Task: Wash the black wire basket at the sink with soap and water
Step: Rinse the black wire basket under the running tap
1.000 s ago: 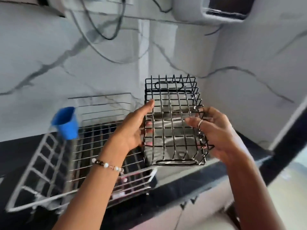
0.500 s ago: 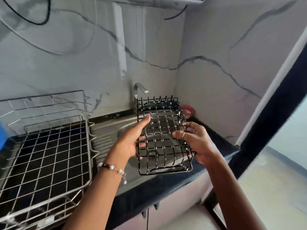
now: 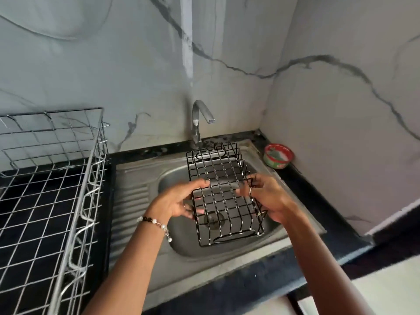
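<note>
I hold the black wire basket [image 3: 223, 192] over the steel sink [image 3: 141, 185], lengthwise under the tap. My left hand [image 3: 179, 201] grips its left side, thumb on top and fingers curled underneath. On the basket's right side, my right hand [image 3: 267, 196], which wears a ring, grips the wire wall. The drain shows through the basket's wires. The chrome tap [image 3: 200, 121] stands just behind the basket, and no water runs from it. A round red-rimmed soap tub [image 3: 278, 155] sits on the black counter in the back right corner.
A large silver wire dish rack [image 3: 52, 189] fills the counter to the left of the sink's ribbed drainboard [image 3: 129, 214]. Marble-patterned walls [image 3: 341, 98] close in behind and on the right. The black counter edge [image 3: 261, 283] runs along the front.
Both hands have brought the basket down and to the right, from beside the dish rack to over the sink bowl. My view has swung down, and the sink and soap tub now show.
</note>
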